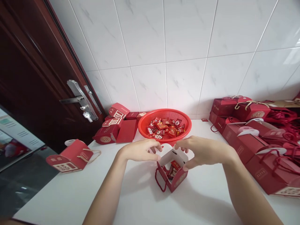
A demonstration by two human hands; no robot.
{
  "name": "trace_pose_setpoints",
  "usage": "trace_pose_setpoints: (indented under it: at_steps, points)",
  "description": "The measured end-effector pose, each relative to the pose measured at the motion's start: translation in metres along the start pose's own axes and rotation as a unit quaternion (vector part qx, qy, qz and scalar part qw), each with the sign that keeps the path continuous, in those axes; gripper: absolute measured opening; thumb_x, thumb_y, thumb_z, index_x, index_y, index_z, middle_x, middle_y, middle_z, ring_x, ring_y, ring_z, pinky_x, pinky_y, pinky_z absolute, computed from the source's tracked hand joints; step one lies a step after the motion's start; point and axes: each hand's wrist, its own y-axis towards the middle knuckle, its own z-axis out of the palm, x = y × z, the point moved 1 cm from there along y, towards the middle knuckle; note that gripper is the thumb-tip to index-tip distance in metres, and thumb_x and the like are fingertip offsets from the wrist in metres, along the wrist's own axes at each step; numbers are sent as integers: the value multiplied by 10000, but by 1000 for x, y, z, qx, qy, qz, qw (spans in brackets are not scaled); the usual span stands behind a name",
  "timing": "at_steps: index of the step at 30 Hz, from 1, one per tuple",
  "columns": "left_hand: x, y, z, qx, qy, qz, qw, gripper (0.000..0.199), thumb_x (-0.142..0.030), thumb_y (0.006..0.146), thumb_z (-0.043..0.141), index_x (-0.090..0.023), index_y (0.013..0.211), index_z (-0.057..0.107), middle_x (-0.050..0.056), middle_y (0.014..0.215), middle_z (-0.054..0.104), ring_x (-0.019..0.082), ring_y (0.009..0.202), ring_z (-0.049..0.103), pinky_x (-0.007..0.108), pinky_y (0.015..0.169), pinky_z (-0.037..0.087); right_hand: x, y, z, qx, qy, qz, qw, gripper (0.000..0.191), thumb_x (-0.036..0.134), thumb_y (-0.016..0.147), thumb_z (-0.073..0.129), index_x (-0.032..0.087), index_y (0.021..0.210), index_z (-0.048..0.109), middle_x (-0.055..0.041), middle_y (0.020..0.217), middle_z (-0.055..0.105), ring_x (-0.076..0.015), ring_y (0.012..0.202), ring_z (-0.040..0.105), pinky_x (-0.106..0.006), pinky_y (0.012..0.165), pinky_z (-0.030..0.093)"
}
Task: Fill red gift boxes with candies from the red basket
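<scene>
Left hand [142, 149] and right hand [199, 150] arch toward each other above the counter [197, 209].
Left forearm [105, 189] and right forearm [245, 189] slant toward the counter's far edge, wrists [227, 155] bent inward. On each hand the fingers [182, 144] curl, with the thumb [191, 164] apart below; a gap separates the two hands.

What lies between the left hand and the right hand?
Between the left hand and right hand, the head view shows an open red box with small red packets inside.
</scene>
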Motion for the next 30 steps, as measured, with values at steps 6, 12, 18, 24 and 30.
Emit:
trace_pose_setpoints:
  at_steps: [6,12,18,24,30]
  points:
    - [-7,-7,3,42,14,88,995,295,-247,694,745,-232,976,659,-2,1098,673,209,1076,603,268,906,457,1,1,29,-57,-31,50,997,437,303,801,672,252,1228,592,-66,984,713,-261,842,674,-330,679,499]
    - [-13,0,11,77,32,118,989,321,-283,759,741,-276,1078,703,2,1148,660,203,1086,599,270,939,444,-9,-13,59,-124,0,58,991,628,428,910,599,294,1484,382,-133,1302,625,-250,876,694,-412,808,541]
    - [-10,1,10,42,50,89,994,532,-407,773,761,-372,1294,660,32,1520,456,302,1390,426,343,1034,412,-13,-18,77,-189,106,-32,976,487,547,952,532,298,1370,551,-120,1506,465,-306,1417,424,-427,998,512]
    - [-2,3,6,62,-5,77,995,821,-478,690,814,-270,1435,540,68,1469,550,270,1232,582,285,954,466,-18,-20,82,-225,320,-12,920,445,579,950,517,186,758,602,-139,1367,592,-300,1268,574,-410,971,521]
    - [5,15,9,2,40,54,998,701,-424,753,726,-234,1406,557,67,1323,647,244,1057,643,263,815,480,-25,-22,91,-208,348,-12,914,418,491,872,686,192,669,474,-110,1230,664,-248,1091,652,-393,972,506]
